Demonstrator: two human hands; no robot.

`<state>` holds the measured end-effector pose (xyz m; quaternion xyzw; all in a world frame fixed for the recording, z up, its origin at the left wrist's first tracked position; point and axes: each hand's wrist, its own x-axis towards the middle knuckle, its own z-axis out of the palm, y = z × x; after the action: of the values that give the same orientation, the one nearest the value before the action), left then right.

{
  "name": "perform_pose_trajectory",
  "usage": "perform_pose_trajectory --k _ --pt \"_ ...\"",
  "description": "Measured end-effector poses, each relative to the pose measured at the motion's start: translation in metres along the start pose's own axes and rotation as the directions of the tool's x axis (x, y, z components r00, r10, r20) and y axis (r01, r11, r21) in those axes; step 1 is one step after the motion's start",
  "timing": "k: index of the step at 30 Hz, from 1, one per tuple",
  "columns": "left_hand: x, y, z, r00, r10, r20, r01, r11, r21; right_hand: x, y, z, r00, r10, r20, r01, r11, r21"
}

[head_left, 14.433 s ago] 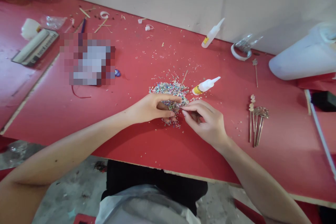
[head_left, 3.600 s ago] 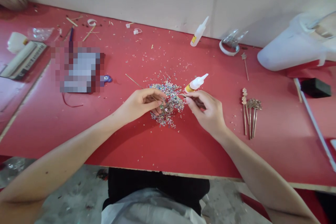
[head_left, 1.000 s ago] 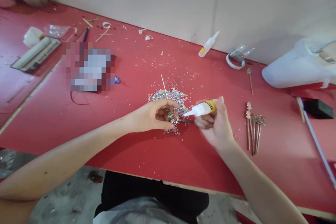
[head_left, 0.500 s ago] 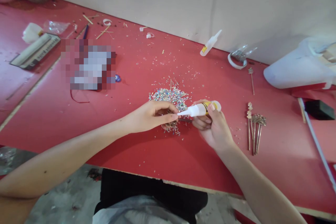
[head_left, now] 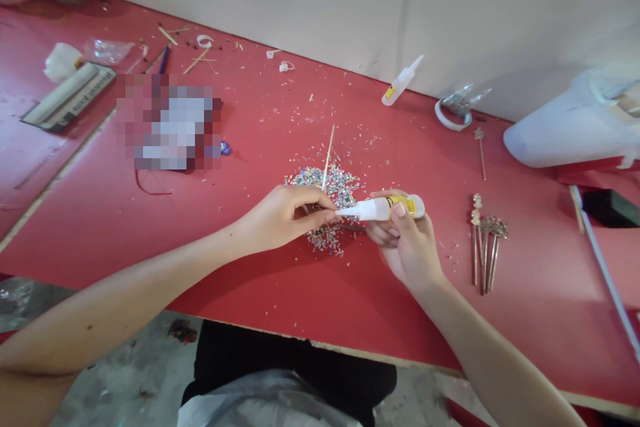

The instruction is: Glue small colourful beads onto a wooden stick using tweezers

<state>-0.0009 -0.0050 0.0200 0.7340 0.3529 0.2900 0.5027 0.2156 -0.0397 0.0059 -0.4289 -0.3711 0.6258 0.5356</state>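
My right hand [head_left: 407,237] is closed around a white glue bottle [head_left: 380,209] with a yellow label. Its narrow nozzle points left and meets the fingertips of my left hand [head_left: 297,213]. Those fingers are curled in a pinch, and a thin hair stick [head_left: 329,157] sticks up and away from behind them. The hair stick's other end is hidden by my fingers. Under both hands lies a pile of small shiny chips [head_left: 345,180], spread over the red table [head_left: 240,287].
To the right lie several finished-looking hair sticks [head_left: 485,247] with decorated heads, and a single one [head_left: 481,150] behind them. A second glue bottle [head_left: 400,83] leans at the wall, near a tape roll [head_left: 453,117] and white bucket [head_left: 555,127]. A knife box [head_left: 70,100] lies left.
The hair stick in my left hand has swung up, showing more of its length and leaning slightly right. Both hands have shifted only slightly, with the nozzle still at my left fingertips.
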Motion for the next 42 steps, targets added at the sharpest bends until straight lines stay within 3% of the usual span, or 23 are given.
perform_pose_trajectory --k 8,14,22,29,42 --pt "0.0006 -0.002 0.003 0.997 0.036 -0.073 -0.029 0.995 0.099 -0.0008 0.0006 0.001 0.999 0.04 -0.025 -0.04 0.999 0.017" --pt "-0.0007 -0.0036 0.0029 0.98 0.157 -0.122 -0.124 0.962 0.243 -0.0048 0.0034 0.0048 0.999 -0.013 -0.047 0.012 1.0 -0.027" --pt "-0.0013 -0.0056 0.0008 0.958 0.277 -0.077 -0.242 0.921 0.304 -0.0034 0.002 0.0038 0.997 0.04 -0.06 -0.041 0.999 -0.02" --pt "-0.0006 -0.0033 -0.0017 0.959 0.283 -0.006 -0.267 0.913 0.307 -0.0011 0.0009 0.0002 0.994 0.112 -0.011 -0.113 0.994 -0.013" --pt "-0.0001 -0.002 -0.0035 0.96 0.28 -0.01 -0.258 0.898 0.357 -0.0085 0.0005 -0.0045 0.995 -0.074 0.061 0.083 0.985 -0.148"
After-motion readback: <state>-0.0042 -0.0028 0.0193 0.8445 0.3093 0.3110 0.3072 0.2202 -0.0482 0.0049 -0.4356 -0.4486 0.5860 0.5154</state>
